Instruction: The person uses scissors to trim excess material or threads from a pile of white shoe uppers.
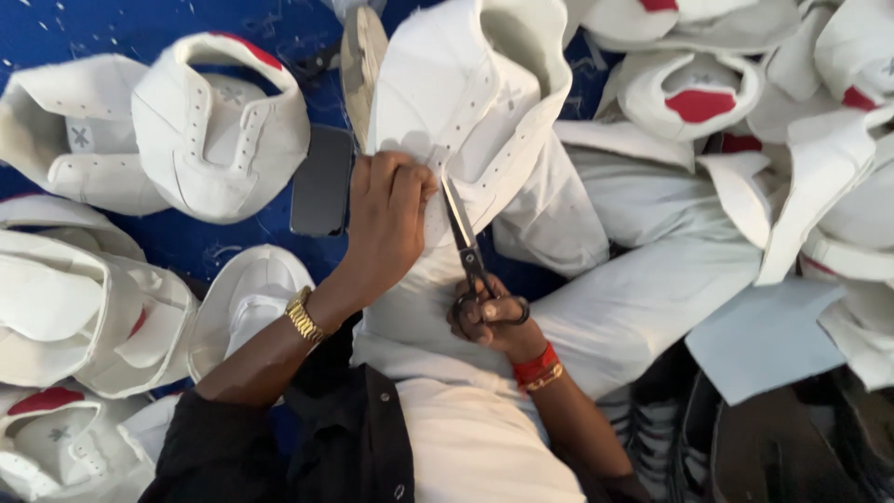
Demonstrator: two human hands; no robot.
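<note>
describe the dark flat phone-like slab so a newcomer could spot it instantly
Start at the blue floor strewn with white shoe uppers. Find the left hand pressing the middle upper; the dark slab lies just left of it. It is the only flat, glossy, dark rectangle among pale curved pieces.

Matt white leatherette shoe upper (466, 102), dark metal scissors (463, 231).

Bright, even light from overhead, prob. daylight or a broad lamp; no hard glare. The white stitched leather shoe upper (466, 102) held at centre is nearly blown out, detail thin on its lit panels. Soft short shadows under the left hand (386, 210) and along the dark steel scissors (470, 251). Bottom right corner goes dim, black items there lose detail. Slight softness overall, w/ mild motion blur; edges a bit stretched, wide-angle lens.
</note>
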